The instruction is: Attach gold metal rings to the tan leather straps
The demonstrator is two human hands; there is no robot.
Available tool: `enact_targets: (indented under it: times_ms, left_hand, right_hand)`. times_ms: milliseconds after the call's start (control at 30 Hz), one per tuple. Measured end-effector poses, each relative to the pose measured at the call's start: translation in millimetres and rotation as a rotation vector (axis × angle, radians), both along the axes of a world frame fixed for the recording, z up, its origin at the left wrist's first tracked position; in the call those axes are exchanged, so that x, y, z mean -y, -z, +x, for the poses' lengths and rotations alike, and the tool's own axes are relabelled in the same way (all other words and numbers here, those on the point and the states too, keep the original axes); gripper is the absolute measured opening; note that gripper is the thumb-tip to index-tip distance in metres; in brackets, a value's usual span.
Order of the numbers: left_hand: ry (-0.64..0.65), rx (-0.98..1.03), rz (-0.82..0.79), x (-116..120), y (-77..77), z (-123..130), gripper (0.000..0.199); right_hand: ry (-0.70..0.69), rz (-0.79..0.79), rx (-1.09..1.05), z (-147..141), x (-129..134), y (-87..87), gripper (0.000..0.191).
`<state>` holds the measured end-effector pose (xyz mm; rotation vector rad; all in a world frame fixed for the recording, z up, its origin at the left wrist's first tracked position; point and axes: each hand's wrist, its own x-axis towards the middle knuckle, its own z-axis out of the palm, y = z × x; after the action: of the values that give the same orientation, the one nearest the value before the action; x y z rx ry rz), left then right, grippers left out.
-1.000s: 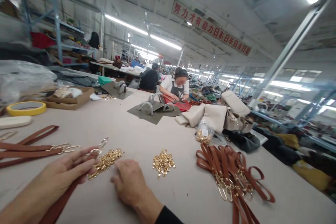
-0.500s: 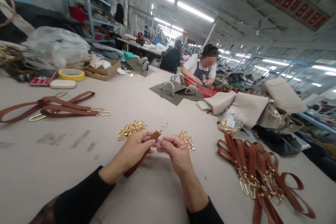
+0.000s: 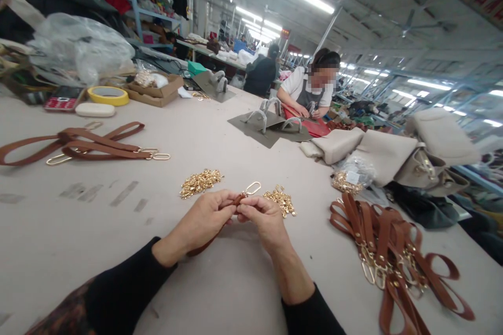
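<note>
Above the near middle of the desk [image 3: 118,241], holding the brown strap [image 3: 202,249] in a closed grip of the left hand [image 3: 202,220] and pinching its end with the right hand [image 3: 267,222], just beside the gold loop [image 3: 253,183]. Hiding any small fitting from view. Seemingly working the strap's end, and so probably calling for steady, fine finger pressure next.

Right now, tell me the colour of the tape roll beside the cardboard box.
Yellow; the tape roll shows in the head view.
</note>
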<state>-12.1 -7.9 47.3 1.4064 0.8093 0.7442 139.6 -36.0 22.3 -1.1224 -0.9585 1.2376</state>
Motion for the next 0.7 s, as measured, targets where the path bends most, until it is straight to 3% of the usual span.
enact_targets:
  times_ms: [200,333,700]
  left_hand:
    - [-0.009,-0.18,0.176,0,0.9,-3,0.029]
    - [-0.011,-0.25,0.318,-4,5.8,-6,0.029]
    - [-0.031,-0.361,0.476,-6,17.3,-7,0.03]
  right_hand:
    - [0.019,0.036,0.057,-1,0,0.7,0.009]
    - [0.06,0.037,0.021,-4,-1,3.2,0.017]
    - [0.099,0.055,-0.023,-10,-1,5.6,0.026]
